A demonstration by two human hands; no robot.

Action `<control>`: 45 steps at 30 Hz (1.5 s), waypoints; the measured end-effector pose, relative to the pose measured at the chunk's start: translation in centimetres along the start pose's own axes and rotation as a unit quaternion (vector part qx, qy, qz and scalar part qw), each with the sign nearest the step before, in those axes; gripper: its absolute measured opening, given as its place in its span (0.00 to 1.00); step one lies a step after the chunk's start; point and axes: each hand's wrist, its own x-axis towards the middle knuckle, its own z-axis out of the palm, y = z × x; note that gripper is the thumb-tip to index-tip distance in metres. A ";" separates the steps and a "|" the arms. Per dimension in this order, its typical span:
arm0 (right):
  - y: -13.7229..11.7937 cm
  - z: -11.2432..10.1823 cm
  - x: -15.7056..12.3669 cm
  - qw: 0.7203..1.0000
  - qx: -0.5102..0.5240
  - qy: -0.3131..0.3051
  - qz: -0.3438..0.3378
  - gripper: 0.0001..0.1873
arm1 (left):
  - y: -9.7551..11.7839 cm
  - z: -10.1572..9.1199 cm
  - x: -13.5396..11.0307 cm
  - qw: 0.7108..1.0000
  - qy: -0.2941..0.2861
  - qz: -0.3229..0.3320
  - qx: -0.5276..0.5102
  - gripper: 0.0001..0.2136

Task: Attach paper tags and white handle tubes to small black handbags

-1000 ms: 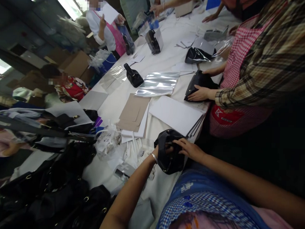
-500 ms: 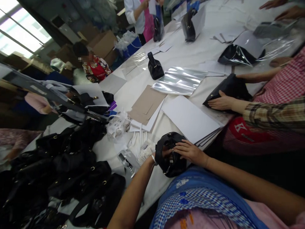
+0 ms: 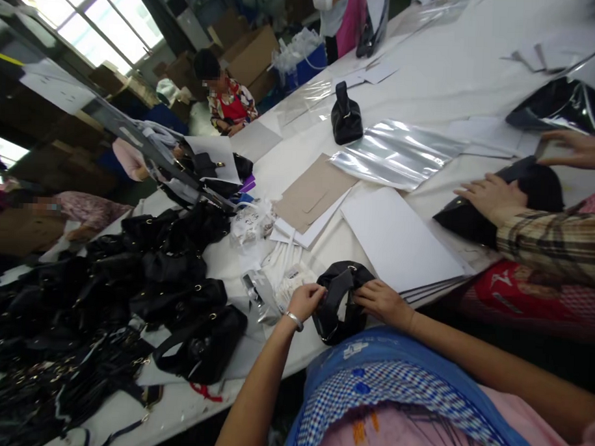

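Observation:
A small black handbag (image 3: pixel 343 330) sits at the table's near edge, right in front of my apron, its mouth facing up. My left hand (image 3: pixel 305 302), with a silver bangle at the wrist, pinches at the left side of the opening, beside a flat dark flap. On the opposite side, my right hand (image 3: pixel 383 304) has its fingers curled over the bag's rim. A small pale patch shows inside the opening; what it is I cannot make out. The left fingertips are partly hidden against the dark material.
Many black handbags (image 3: pixel 167 309) are heaped on the left. White sheets (image 3: pixel 404 236), brown card (image 3: pixel 315 191) and clear plastic sleeves (image 3: pixel 397 152) lie ahead. Another black bag (image 3: pixel 347 117) stands upright farther off. To the right, a co-worker's hands (image 3: pixel 496 197) press on a dark bag.
My left hand has come out of the bag's opening to its left side. A dark flap now shows at the mouth. The view has swung left; the co-worker's hand has shifted on their bag.

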 end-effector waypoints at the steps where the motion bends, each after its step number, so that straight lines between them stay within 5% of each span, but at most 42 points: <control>1: 0.0 -0.1 0.1 1.000 0.006 -0.003 -0.005 0.12 | -0.3 -0.2 -0.3 0.997 0.080 -0.006 0.002 0.16; 3: 0.1 -0.3 0.4 1.000 0.015 -0.003 -0.010 0.11 | -1.3 -0.3 -0.5 0.979 0.201 -0.002 0.001 0.14; 5: 0.0 -0.4 0.8 1.000 0.013 -0.003 -0.007 0.12 | -2.3 0.1 -0.2 0.973 0.232 0.005 0.015 0.14; 13: 0.2 -0.8 2.4 0.999 -0.015 -0.051 -0.013 0.13 | -3.3 2.4 1.6 0.977 0.203 0.001 -0.071 0.14; 22: 1.5 -0.3 4.0 0.995 -0.017 -0.084 -0.056 0.11 | -2.0 1.8 2.7 0.989 0.139 0.012 0.050 0.14; 31: 2.5 0.4 3.6 0.996 -0.041 -0.041 -0.070 0.15 | -2.1 3.1 2.2 0.988 0.076 0.056 -0.125 0.10; 36: 2.7 0.9 4.0 0.994 -0.035 -0.078 -0.066 0.14 | -2.4 3.1 3.0 0.992 0.117 0.051 -0.014 0.05; 40: 2.8 0.9 4.2 0.995 -0.027 -0.075 -0.053 0.15 | -1.9 3.1 2.8 0.971 0.214 0.044 0.096 0.15; 45: 2.8 0.6 4.3 0.995 -0.034 -0.066 -0.064 0.16 | -1.9 3.7 2.7 0.966 0.250 -0.001 0.062 0.24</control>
